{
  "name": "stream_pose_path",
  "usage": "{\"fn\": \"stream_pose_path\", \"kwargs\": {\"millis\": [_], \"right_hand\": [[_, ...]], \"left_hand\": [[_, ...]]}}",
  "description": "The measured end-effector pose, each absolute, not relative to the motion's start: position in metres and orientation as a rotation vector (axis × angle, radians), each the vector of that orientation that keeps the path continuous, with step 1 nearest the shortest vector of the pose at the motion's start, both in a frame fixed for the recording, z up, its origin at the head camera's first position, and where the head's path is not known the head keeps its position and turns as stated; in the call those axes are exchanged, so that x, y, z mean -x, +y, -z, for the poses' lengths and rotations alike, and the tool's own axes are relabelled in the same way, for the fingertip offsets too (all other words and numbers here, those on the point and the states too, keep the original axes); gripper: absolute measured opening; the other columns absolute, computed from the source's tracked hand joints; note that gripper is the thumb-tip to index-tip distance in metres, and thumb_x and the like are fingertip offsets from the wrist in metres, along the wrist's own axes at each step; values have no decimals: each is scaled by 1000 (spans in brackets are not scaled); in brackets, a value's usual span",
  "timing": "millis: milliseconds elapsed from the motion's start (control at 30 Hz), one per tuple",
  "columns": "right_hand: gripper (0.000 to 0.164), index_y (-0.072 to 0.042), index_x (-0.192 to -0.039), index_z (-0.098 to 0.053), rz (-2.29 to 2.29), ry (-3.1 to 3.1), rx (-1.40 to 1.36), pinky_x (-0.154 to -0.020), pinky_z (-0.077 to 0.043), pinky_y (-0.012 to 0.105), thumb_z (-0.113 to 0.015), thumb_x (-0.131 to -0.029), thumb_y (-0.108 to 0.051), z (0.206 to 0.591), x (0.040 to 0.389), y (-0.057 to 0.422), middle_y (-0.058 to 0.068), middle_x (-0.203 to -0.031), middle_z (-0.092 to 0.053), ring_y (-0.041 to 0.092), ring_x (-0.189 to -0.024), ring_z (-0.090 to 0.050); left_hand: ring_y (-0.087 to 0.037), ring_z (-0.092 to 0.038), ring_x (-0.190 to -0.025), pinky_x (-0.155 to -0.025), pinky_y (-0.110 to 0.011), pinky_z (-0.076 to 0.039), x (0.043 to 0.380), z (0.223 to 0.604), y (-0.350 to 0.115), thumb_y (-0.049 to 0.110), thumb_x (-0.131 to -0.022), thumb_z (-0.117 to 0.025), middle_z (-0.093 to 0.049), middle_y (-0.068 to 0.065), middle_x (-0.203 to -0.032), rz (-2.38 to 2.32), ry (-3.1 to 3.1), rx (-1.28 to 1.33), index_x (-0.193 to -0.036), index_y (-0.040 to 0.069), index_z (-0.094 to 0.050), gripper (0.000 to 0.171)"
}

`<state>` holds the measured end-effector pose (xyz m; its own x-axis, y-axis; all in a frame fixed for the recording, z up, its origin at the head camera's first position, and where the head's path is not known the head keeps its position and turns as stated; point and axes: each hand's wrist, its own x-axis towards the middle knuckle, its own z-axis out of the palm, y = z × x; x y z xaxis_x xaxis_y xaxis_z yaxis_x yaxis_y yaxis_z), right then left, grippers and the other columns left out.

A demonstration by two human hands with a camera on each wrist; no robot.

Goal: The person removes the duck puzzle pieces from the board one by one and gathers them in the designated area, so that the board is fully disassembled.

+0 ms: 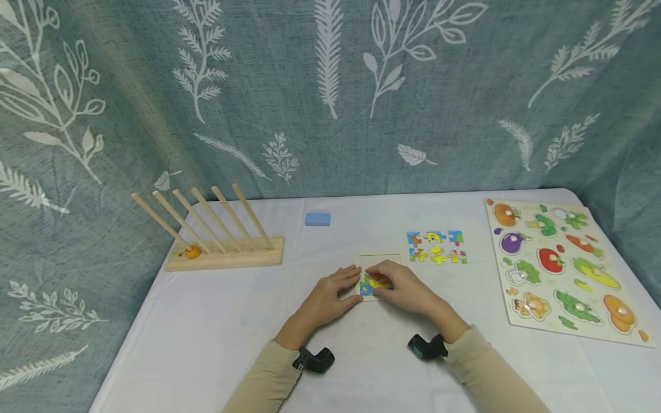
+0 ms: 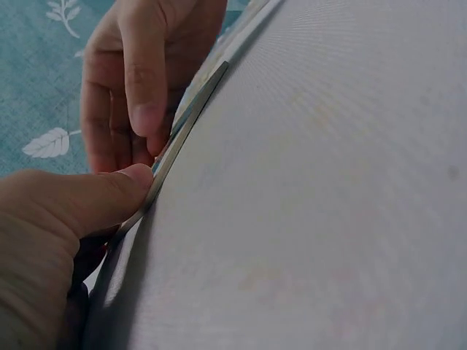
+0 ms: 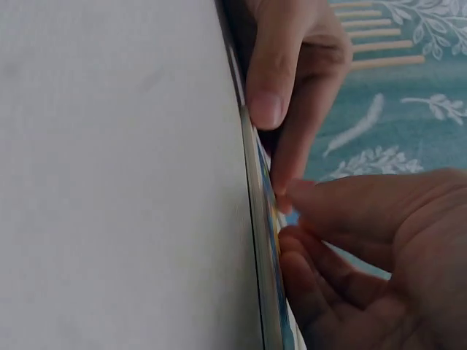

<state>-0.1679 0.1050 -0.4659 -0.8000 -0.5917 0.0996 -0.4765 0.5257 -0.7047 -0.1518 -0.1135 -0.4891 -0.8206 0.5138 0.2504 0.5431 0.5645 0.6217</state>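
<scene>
A small wooden puzzle tray (image 1: 378,257) lies on the white table between both hands, with blue, green and yellow puzzle pieces (image 1: 366,288) in its lower part. My left hand (image 1: 330,295) rests along the tray's left side, fingers extended at its edge and thumb at the near corner. In the left wrist view that thumb (image 2: 120,193) lies at the tray's edge. Over the tray, my right hand (image 1: 408,287) brings thumb and fingers together at a puzzle piece, pinching it low over the others; the fingers partly hide it. Its fingertips (image 3: 299,193) show close to the tray.
Several loose puzzle pieces (image 1: 436,247) sit in rows right of the tray. A vegetable puzzle board (image 1: 560,267) occupies the table's right side. At left stands a wooden peg rack (image 1: 229,261) with an orange bead (image 1: 193,251); a blue block (image 1: 317,219) lies at the back.
</scene>
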Motion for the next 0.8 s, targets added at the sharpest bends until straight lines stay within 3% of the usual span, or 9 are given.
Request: {"fn": "stream_pose_path", "kwargs": {"millis": [400, 800], "right_hand": [[37, -2, -124, -60, 1041, 2654, 927, -88, -51, 37, -65, -88, -10, 471, 165, 101, 6, -110, -52, 17, -98, -54], [38, -6, -121, -56, 1230, 2532, 864, -91, -52, 37, -68, -86, -7, 475, 167, 104, 7, -117, -58, 20, -103, -57]], "left_hand": [[-26, -47, -131, -112, -42, -36, 152, 489, -113, 20, -85, -72, -53, -13, -136, 1112, -2736, 929, -126, -5, -57, 51], [-24, -47, -131, -113, -39, -35, 151, 489, -112, 20, -84, -73, -54, -11, -136, 1133, -2745, 884, -126, -4, -58, 50]]}}
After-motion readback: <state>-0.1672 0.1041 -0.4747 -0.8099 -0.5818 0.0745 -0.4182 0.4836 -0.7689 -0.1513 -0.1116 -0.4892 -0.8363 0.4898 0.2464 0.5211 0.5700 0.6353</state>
